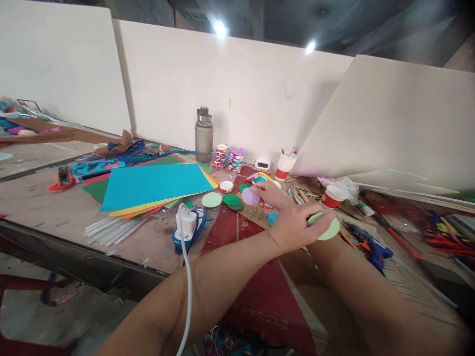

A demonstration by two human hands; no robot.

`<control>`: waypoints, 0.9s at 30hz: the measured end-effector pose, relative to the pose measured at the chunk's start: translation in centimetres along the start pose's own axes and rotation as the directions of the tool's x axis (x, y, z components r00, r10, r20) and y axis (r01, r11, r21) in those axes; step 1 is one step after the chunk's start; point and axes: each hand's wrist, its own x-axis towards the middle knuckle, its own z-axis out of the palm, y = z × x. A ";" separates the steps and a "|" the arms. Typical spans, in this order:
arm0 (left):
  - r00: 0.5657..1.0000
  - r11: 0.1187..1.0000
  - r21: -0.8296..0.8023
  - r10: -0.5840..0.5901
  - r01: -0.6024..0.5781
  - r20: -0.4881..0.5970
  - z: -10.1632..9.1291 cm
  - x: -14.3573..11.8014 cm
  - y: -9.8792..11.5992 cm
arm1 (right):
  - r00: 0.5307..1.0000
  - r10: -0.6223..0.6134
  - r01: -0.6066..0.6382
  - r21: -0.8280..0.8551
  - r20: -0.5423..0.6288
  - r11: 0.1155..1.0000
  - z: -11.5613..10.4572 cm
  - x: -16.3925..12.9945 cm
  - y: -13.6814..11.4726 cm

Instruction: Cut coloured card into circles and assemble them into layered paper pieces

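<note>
My left hand (pixel 285 217) lay flat over the table, fingers stretched loose, their tips touching the purple paper circle (pixel 251 197) beside the dark green circles (pixel 232 200). My right hand hid behind it; I could not tell its grip, though a light green paper circle (pixel 328 229) showed there. I read no writing; the print on the red sheet (pixel 237 232) was blurred.

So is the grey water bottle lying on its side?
No, the grey water bottle stands upright with its cap on top, by the white wall board behind the stack of coloured paper sheets.
</note>
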 end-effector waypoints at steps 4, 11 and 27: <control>0.995 0.988 0.127 0.075 -0.083 0.066 0.5 -0.4 0.2 | 0.989 -0.108 0.116 -0.085 0.096 0.990 0.6 -1.4 -1.4; 0.971 0.923 0.328 0.145 -0.202 0.190 0.8 -0.8 0.0 | 0.973 -0.171 0.216 -0.353 0.153 0.910 3.1 -1.9 -2.4; 0.960 0.893 0.377 0.169 -0.245 0.224 1.1 -0.9 -0.1 | 0.986 -0.124 0.160 -0.430 0.111 0.889 4.0 -2.6 -2.7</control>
